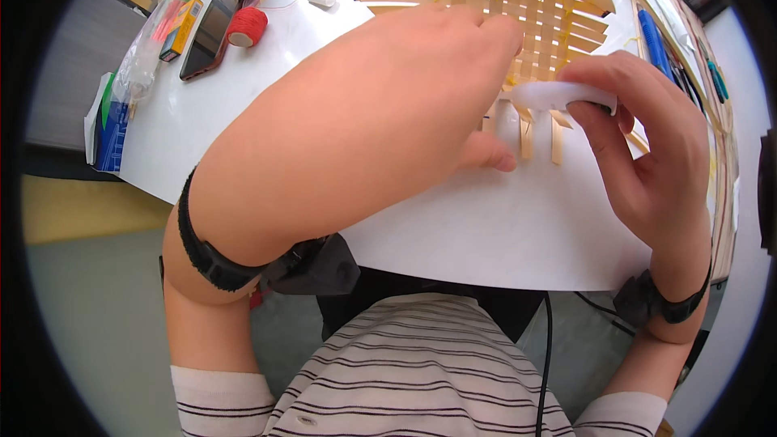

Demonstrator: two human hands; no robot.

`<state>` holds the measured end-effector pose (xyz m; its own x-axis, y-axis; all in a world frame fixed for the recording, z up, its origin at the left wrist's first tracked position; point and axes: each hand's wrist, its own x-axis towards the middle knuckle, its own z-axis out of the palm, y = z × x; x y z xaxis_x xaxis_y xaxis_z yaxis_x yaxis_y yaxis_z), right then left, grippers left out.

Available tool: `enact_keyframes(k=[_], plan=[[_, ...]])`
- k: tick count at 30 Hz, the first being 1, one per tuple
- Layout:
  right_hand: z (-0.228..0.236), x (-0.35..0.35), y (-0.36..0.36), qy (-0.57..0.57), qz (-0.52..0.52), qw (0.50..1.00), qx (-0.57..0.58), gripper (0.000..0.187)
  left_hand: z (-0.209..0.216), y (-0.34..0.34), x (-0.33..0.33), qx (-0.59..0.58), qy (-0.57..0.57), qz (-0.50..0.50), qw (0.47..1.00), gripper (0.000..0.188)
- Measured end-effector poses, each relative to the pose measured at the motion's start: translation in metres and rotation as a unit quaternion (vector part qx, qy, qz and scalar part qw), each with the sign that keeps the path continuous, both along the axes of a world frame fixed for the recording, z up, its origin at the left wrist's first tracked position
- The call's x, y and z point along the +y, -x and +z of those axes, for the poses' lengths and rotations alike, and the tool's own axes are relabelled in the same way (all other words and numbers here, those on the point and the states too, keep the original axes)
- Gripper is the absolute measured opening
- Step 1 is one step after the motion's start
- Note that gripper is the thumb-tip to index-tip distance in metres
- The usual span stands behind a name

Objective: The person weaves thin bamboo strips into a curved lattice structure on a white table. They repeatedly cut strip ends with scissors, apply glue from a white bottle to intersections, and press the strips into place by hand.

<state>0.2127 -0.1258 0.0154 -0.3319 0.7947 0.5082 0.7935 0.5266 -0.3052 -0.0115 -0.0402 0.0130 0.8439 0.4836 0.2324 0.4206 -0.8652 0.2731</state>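
Observation:
My right hand (647, 129) is closed around a small white squeeze bottle (558, 96), tipped on its side with its narrow nozzle toward the left. The nozzle is close to the near edge of a woven mat of pale flat strips (530, 40), whose loose ends stick out all round. My left hand (429, 81) reaches across to the mat's near left part. Its thumb is stretched out near the table surface, away from the other fingers, which are mostly hidden behind the back of the hand. Nothing shows between thumb and fingers. Small yellow ties cross the weave.
On the white table (486, 235) at the left lie a phone (212, 28), a red thread spool (248, 27), a small yellow box (181, 28) and clear plastic wrapping. A white cone-shaped piece (322, 0) stands behind my left arm. Blue tools (654, 42) and long strips line the right side.

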Motion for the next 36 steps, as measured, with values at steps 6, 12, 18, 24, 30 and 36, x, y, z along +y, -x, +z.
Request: enact_keyframes(k=[6,12,18,24,30,36], plan=[[0.004,-0.001,0.005,-0.019,-0.009,0.999,-0.049,0.024,-0.001,0.002,-0.002,-0.009,0.001,-0.002,1.0,0.062],[0.005,-0.001,0.004,-0.02,-0.007,0.998,-0.058,0.025,0.0,0.002,-0.002,-0.002,-0.002,0.002,1.0,0.063],[0.009,0.003,0.012,-0.07,0.012,0.987,-0.146,0.026,0.003,0.001,-0.003,0.021,0.007,0.013,1.0,0.064],[0.008,0.003,0.013,-0.105,0.033,0.98,-0.165,0.029,0.0,0.0,-0.001,0.015,-0.019,-0.002,1.0,0.064],[0.008,0.005,0.011,-0.108,0.044,0.979,-0.168,0.03,0.001,0.0,0.0,0.01,-0.021,-0.007,1.0,0.064],[0.007,0.003,0.012,-0.103,0.038,0.978,-0.176,0.028,0.004,-0.008,-0.008,0.017,-0.052,0.012,0.998,0.064]])
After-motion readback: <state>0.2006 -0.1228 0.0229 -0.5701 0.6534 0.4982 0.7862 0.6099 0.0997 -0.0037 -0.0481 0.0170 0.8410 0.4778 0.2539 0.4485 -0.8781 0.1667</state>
